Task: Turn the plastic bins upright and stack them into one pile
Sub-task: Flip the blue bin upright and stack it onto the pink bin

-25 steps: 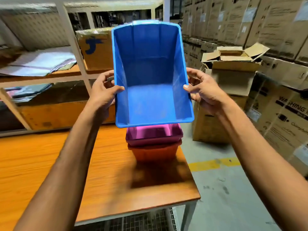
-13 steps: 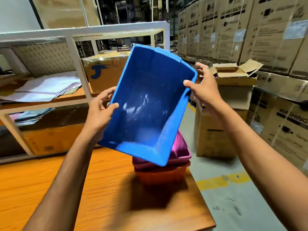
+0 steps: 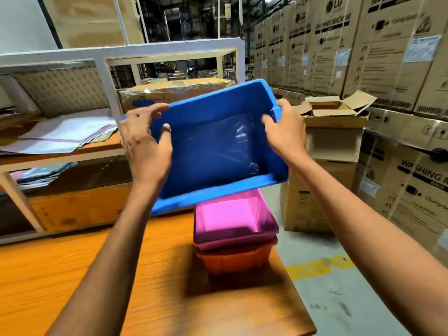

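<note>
I hold a blue plastic bin (image 3: 213, 151) in the air with both hands, its opening tilted towards me. My left hand (image 3: 145, 146) grips its left rim and my right hand (image 3: 283, 132) grips its right rim. Below it, a pink bin (image 3: 232, 219) sits upright, nested in an orange bin (image 3: 237, 260). That pile stands near the right edge of the wooden table (image 3: 72, 275). The blue bin hides the far rim of the pink one.
A white metal rack (image 3: 106, 76) with papers and a wrapped box stands behind the table. An open cardboard box (image 3: 334, 132) and stacked washing machine cartons (image 3: 388, 57) fill the right side. Grey floor with a yellow line (image 3: 320, 265) lies to the right of the table.
The blue bin has turned in my hands from standing on end to lying crosswise, and it has come lower over the pink bin. Both hands have shifted along its rims.
</note>
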The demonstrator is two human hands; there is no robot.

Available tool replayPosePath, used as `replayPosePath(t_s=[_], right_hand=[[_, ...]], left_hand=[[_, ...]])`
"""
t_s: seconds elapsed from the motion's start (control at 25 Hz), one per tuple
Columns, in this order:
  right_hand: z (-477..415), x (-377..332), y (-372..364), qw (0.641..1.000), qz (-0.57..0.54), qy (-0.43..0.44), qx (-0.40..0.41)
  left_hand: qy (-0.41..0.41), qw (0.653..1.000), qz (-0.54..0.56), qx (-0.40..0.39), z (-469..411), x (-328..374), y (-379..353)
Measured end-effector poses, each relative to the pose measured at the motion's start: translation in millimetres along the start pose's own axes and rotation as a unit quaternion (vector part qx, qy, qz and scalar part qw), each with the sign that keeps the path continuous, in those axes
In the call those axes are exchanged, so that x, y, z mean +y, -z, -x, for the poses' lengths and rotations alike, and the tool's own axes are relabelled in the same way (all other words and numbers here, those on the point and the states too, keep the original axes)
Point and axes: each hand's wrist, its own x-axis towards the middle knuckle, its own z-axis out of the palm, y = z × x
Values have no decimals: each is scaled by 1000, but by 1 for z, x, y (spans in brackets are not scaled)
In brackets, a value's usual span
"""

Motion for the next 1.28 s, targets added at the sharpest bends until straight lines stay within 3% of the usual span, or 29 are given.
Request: replayPosePath(t_s=[0.12,0.32,0.4,0.48,0.64,0.76,0.88,1.04,1.28], right_hand=[[8,4,-6,990,-85,-101,53],[28,6,-14,931,-281,-224,56],[41,10,-25,914,-317,-247,54],[56,13,-32,907,-333,-252,56],[51,29,-16,952,-236,-181,68],[30,38,0,982,-165,-61,-70],[30,44,1,976,-140,-25,-162],[39,47,4,944,-221,-19,-244],[64,11,7,958,-186,123,-182]], left_hand=[[65,996,18,53,32,26,-14],[172,976,97,89,49,33,-43],[246,945,183,116,47,31,-53],[315,908,263,81,45,30,-60],[288,913,283,59,48,23,-55],[250,929,272,29,43,11,-46],[219,941,258,-15,47,-4,-39],[220,936,274,-33,57,-13,-38],[282,907,294,-109,59,-47,-41]])
